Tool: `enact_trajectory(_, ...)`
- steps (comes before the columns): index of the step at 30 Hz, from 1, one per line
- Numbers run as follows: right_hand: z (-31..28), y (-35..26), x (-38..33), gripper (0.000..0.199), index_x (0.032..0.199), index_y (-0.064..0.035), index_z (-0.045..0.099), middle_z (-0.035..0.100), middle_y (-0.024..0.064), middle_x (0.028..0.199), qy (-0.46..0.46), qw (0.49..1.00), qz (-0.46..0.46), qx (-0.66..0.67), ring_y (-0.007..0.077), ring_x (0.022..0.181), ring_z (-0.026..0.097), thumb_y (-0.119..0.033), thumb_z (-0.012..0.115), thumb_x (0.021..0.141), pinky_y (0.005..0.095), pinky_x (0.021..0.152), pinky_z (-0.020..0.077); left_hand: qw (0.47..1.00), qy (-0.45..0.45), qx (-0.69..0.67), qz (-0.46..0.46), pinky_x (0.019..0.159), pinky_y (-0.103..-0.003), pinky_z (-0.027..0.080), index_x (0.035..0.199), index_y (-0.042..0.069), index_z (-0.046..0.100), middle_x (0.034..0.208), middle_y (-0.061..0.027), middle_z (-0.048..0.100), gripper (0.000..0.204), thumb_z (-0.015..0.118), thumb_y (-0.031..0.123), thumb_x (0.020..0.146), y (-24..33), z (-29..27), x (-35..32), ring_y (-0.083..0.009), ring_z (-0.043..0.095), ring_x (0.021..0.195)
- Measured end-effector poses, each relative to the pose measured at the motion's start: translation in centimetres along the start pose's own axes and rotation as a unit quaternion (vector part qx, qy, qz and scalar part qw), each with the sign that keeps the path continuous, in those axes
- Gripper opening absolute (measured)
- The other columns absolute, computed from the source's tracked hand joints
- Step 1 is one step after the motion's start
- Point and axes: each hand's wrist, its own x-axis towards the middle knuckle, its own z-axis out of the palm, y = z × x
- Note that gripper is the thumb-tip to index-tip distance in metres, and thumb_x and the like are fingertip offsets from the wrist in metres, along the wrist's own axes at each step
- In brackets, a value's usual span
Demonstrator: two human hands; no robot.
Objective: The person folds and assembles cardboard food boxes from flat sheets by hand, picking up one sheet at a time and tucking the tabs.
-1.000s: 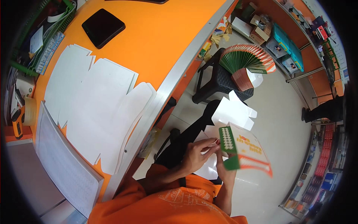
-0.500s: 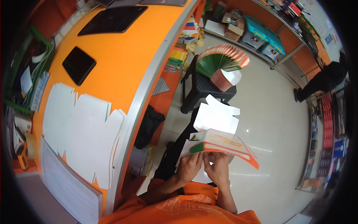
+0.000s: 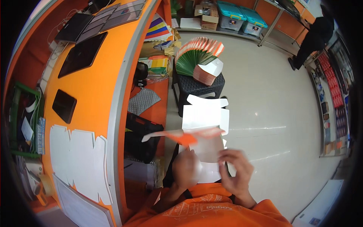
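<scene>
My left hand (image 3: 188,168) and my right hand (image 3: 236,170) both grip a flat cardboard carton blank (image 3: 196,140), white inside with an orange-red printed edge, held nearly level in front of my orange shirt. Under it, on my lap, lies a white unfolded carton blank (image 3: 206,115). Ahead of me a black stool (image 3: 198,89) carries a fanned stack of green and orange cartons (image 3: 196,56).
An orange counter (image 3: 94,79) runs along my left with white die-cut sheets (image 3: 77,160), black tablets (image 3: 64,106) and a green tray (image 3: 22,125). Shelves with teal boxes (image 3: 236,17) stand at the back. A person in black (image 3: 315,36) stands at the far right.
The carton, held upright with its printed face showing a second ago, has been tipped flat. My head has turned, so the counter slid left and the stool came into the centre.
</scene>
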Motion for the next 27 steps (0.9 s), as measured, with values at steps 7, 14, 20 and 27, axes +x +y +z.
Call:
enact_trajectory(7,0.1,4.7,0.8,0.058,0.146,0.0038,0.042,0.055,0.0233,0.129,0.074,0.939,0.214,0.258,0.0297,0.111,0.059,0.001,0.06,0.091,0.036,0.096,0.0475,0.995,-0.093,-0.037,0.012,0.065,-0.031,0.058,0.104,-0.004,0.069,0.077,-0.0168,0.073,0.019,0.069,0.0,0.085,2.1,-1.1,1.4,-0.0232,0.075,0.072)
enact_trajectory(14,-0.9,5.7,0.3,0.056,0.139,0.0005,0.052,0.056,0.0164,0.127,-0.041,0.963,0.167,0.207,0.0247,0.12,0.054,0.009,0.047,0.085,0.0285,0.103,0.0376,0.828,0.011,-0.552,-0.095,0.105,-0.039,0.044,0.14,-0.003,0.049,0.142,-0.0178,0.053,0.069,0.072,0.04,0.091,-0.4,-4.1,5.3,-0.0252,0.054,0.128)
enact_trajectory(20,0.3,3.9,-1.3,0.058,0.138,0.0005,0.053,0.054,0.0156,0.13,-0.106,0.943,0.214,0.232,0.0259,0.121,0.052,0.01,0.045,0.082,0.0296,0.103,0.0376,0.776,-0.318,-0.542,-0.056,0.118,-0.04,0.024,0.153,-0.008,0.021,0.157,-0.0215,0.032,0.108,0.066,0.064,0.086,-1.6,-4.0,7.6,-0.0278,0.033,0.145)
enact_trajectory(27,1.2,4.3,-2.0,0.057,0.139,-0.001,0.051,0.054,0.0156,0.125,-0.114,0.947,0.209,0.216,0.0257,0.114,0.054,0.006,0.047,0.083,0.0307,0.097,0.0427,0.796,-0.311,-0.517,0.049,0.113,-0.038,0.034,0.149,-0.01,0.031,0.15,-0.026,0.042,0.096,0.077,0.043,0.085,-0.3,-5.6,7.0,-0.0298,0.045,0.138)
